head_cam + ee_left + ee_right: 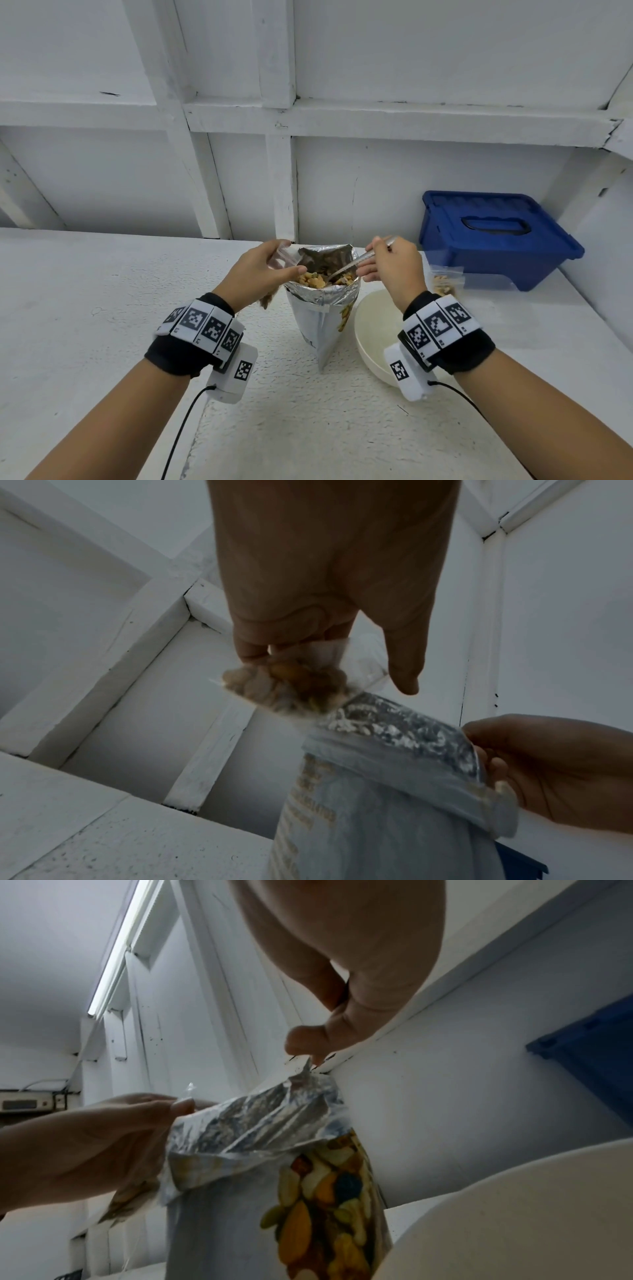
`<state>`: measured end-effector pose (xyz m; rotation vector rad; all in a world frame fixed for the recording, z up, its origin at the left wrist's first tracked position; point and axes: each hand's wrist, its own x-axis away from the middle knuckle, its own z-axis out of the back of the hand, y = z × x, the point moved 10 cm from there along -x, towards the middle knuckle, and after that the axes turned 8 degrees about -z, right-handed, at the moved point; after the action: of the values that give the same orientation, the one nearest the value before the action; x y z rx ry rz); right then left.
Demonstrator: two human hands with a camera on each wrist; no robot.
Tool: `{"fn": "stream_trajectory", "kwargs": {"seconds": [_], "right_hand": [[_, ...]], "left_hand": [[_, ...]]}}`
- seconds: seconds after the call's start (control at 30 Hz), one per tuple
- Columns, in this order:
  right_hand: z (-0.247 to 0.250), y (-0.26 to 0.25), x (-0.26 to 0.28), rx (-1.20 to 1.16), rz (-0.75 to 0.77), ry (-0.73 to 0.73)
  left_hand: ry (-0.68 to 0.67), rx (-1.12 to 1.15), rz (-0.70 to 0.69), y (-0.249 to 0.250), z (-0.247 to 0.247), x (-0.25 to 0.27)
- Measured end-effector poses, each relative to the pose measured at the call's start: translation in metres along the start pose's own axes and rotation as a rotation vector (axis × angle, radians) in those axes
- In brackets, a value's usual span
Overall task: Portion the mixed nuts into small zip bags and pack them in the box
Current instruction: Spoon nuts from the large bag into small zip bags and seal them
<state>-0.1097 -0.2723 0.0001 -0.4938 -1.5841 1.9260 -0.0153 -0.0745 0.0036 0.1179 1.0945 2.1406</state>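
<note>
Black wristbands point(178, 356) carry checkered marker tiles, white camera boxes, black cables.

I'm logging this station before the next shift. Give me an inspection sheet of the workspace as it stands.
Surface: white textured counter.
Job's things: foil nut bag upright, open; blue box lidded, back right; filled zip bag lying before it.
Clutter: cream bowl beside the foil bag.
Grips: left hand holds a small zip bag with nuts; right hand holds a spoon dipped into the foil bag.
Cables: black leads from both wrist units.
Surroundings: white framed wall.
</note>
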Motion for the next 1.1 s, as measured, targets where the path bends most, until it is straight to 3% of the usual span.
{"fn": "stream_trajectory", "kwargs": {"seconds": [0.27, 0.63, 1.1], "right_hand": [[0.025, 0.014, -0.007, -0.161, -0.141, 0.071], [0.058, -0.015, -0.015, -0.239, -0.066, 0.106], [0.029, -0.037, -0.012, -0.2, -0.02, -0.012]], "left_hand": [[-0.143, -0.178, 0.002, 0.013, -0.002, 0.0], [-0.274, -0.325, -0.056, 0.035, -0.015, -0.012], [-0.23, -0.193, -0.079, 0.046, -0.022, -0.018]]}}
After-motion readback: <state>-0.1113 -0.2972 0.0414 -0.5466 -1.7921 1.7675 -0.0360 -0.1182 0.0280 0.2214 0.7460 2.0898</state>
